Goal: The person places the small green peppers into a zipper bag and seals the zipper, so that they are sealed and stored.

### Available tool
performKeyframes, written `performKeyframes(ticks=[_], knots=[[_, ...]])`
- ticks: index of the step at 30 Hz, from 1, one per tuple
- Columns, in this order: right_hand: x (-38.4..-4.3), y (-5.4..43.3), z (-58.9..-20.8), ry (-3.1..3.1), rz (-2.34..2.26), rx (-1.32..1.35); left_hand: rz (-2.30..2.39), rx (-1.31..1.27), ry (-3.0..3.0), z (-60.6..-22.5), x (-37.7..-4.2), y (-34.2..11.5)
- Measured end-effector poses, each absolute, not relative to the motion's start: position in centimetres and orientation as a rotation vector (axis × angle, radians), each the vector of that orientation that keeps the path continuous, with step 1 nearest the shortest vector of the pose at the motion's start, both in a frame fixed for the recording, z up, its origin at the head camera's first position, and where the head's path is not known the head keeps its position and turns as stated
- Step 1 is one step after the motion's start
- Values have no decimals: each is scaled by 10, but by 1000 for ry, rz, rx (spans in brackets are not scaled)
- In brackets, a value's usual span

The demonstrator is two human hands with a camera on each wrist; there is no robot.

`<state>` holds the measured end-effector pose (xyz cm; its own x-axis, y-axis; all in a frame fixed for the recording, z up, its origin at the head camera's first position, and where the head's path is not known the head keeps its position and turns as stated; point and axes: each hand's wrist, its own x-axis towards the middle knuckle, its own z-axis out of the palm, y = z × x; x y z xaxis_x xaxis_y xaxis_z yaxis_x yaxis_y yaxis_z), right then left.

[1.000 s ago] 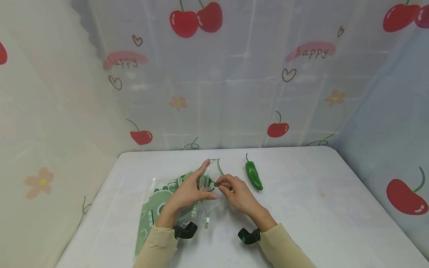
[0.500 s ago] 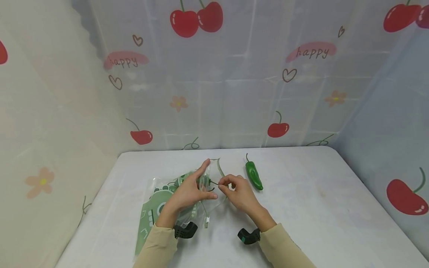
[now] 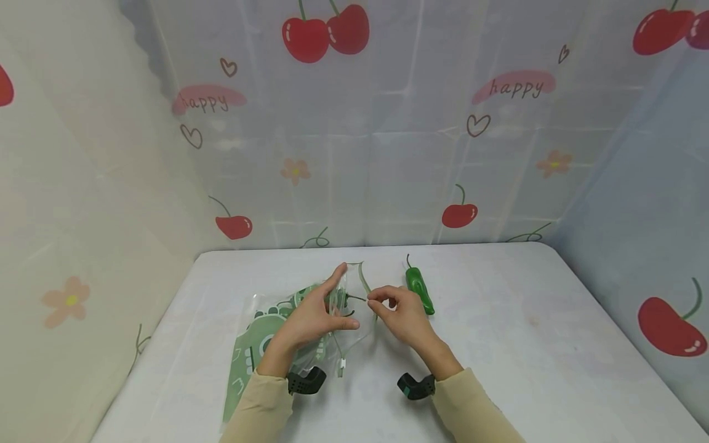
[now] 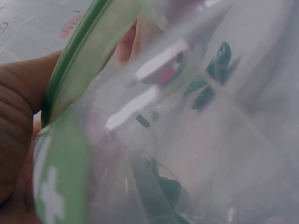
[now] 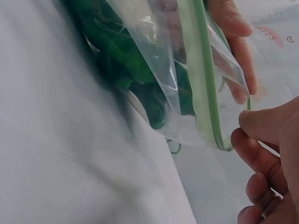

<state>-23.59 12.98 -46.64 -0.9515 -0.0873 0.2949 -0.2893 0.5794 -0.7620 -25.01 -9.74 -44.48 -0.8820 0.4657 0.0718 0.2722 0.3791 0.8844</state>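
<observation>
A clear zip bag (image 3: 257, 344) with a green printed pattern lies on the table at centre left, its mouth facing right. My left hand (image 3: 310, 317) is at the mouth, thumb and forefinger stretched apart against the film. Close to the light green zip strip (image 5: 203, 70), my right hand (image 5: 275, 149) pinches a slim green edge, apparently the bag's lip, between thumb and forefinger. Green peppers (image 5: 126, 56) show through the film. A thin stem (image 3: 356, 298) pokes out of the mouth towards the right fingertips. Another green chili pepper (image 3: 419, 289) lies behind the right hand.
The white table (image 3: 526, 344) carries everything. A small white tag-like piece (image 3: 341, 365) hangs at the bag's near side. Curtains printed with cherries (image 3: 460, 215) rise behind and at both sides. A dark wrist camera (image 3: 416, 386) sits on each wrist.
My right hand has shifted slightly right and away from me, and now partly overlaps the loose chili pepper. More of the stem at the bag's mouth shows. My left hand has stayed still.
</observation>
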Motion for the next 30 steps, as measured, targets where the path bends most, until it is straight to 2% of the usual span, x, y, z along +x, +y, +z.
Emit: performKeyframes(ticks=[30], knots=[[-251, 184, -464, -2573, 1347, 140, 1472, 640, 2497, -446, -250, -95]])
